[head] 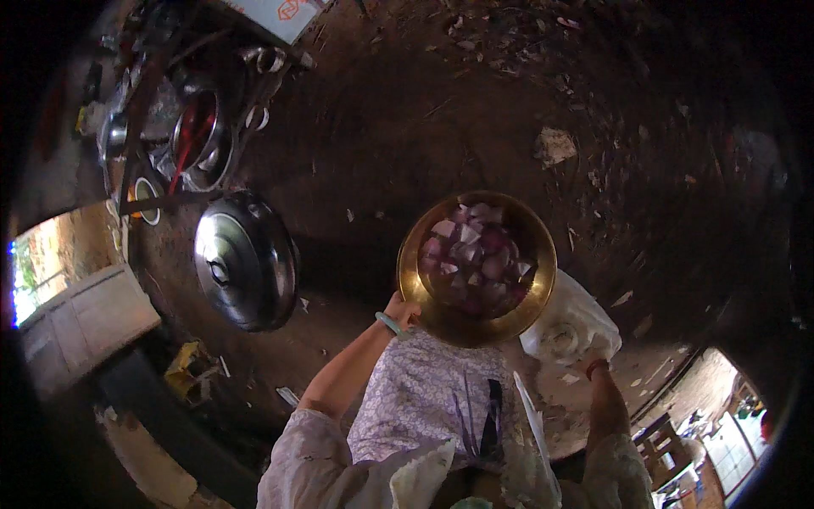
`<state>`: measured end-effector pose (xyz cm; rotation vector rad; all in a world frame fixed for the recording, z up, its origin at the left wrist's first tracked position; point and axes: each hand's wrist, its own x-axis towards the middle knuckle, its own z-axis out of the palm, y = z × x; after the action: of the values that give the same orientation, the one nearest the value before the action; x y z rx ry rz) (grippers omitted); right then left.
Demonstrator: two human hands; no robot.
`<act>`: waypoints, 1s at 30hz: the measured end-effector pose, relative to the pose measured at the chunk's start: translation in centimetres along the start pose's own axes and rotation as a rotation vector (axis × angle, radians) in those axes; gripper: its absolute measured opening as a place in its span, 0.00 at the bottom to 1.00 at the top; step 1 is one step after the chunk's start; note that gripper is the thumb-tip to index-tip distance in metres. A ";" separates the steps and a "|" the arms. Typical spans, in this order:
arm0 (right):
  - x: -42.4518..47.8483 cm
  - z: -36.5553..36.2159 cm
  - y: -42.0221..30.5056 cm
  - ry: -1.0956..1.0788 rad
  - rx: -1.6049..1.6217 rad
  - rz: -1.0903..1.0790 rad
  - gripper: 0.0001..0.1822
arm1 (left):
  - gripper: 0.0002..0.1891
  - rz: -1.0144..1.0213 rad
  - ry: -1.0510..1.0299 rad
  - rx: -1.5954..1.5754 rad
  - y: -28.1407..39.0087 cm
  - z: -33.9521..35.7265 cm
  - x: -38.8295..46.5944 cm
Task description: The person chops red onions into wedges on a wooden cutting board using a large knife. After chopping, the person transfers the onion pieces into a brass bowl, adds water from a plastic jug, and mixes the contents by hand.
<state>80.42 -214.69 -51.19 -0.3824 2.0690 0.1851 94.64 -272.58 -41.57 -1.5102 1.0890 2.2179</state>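
A round brass-coloured metal bowl [477, 334] stands out in front of me, with purple and pale cut pieces, perhaps onion, [474, 254] inside. My left hand [404, 310] grips its near left rim; a pale green bangle circles that wrist. On the right, my right hand [596, 357] is on a whitish translucent plastic container or bag [566, 324], held low beside the bowl and partly behind it. The fingers of that hand are mostly hidden against the plastic.
Left of the bowl is a large lidded metal pot [245, 264]. Metal vessels, one with a red-handled or red utensil [184, 149], crowd a rack at upper left. Scraps litter the dark earthen floor [407, 127]. A wooden chair [661, 448] is at lower right.
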 end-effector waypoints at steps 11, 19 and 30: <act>0.6 -3.8 -2.5 0.504 0.196 0.119 0.30 | 0.08 0.105 0.033 -0.094 3.7 4.5 -8.5; -22.2 -37.1 -32.0 0.913 0.546 -0.756 0.27 | 0.10 0.203 -0.019 -0.255 5.3 6.8 -18.8; -24.6 -34.8 -44.1 0.520 0.053 -0.813 0.39 | 0.13 0.275 -0.084 -0.373 9.3 8.6 -29.9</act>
<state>78.67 -261.24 -11.30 -1.3003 2.2208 -0.5048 96.36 -267.06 -9.64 -1.4530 0.9428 2.7739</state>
